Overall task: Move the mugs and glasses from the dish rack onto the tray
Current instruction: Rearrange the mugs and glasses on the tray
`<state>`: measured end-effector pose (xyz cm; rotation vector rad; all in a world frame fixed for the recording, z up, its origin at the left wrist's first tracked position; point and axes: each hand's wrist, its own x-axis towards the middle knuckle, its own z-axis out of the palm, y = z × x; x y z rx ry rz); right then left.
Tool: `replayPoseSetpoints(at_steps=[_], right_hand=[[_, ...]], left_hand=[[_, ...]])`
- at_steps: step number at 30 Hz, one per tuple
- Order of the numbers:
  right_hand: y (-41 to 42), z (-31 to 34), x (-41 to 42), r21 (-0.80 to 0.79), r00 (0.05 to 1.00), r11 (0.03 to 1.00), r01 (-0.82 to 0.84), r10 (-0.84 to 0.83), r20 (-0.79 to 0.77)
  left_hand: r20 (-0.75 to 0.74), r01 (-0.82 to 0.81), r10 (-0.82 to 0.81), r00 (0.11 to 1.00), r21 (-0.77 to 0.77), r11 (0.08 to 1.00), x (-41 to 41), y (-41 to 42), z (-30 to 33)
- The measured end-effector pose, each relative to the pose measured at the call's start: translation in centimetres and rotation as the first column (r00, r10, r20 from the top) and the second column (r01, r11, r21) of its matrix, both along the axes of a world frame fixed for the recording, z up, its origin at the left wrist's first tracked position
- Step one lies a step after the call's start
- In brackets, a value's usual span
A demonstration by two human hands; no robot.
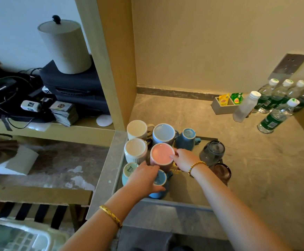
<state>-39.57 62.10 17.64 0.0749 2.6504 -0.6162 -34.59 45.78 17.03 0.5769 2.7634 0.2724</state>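
Tray (192, 193) w/ upturned mugs (136, 129) & 2 glasses (212, 152).

Tray (187, 194): grey, rectangular, on stone counter. Seven mugs inverted, bases up, clustered at its left end. Back row: white mug (136, 129), grey-blue mug (164, 133), blue mug (187, 138). Middle: ribbed white mug (135, 149), pink mug (162, 155). Front: teal mug (128, 170), light blue mug (159, 180). Right: clear glass (212, 152) and brown glass (222, 172), both inverted. Dish rack (26, 238): white, bottom-left corner, blurred.
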Motion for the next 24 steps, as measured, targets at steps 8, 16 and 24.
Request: replayPoseSetpoints(at_steps=[8, 16, 24], right_hand=[[-2.9, -0.4, 6.9, -0.373, 0.935, 0.89, 0.26, -0.329, -0.132], [-7.8, -3.8, 9.6, -0.338, 0.923, 0.883, 0.325, -0.374, -0.087], [-5.7, -4.1, 9.4, -0.247, 0.89, 0.887, 0.39, -0.432, -0.147]], left_hand=[[-0.227, -0.065, 0.095, 0.969, 0.136, 0.989, -0.2, -6.1, -0.9], [0.075, -0.052, 0.047, 0.996, 0.067, 0.996, -0.6, -7.8, -1.8], [0.104, -0.109, 0.106, 0.989, 0.019, 0.994, -0.5, -7.0, -1.7]])
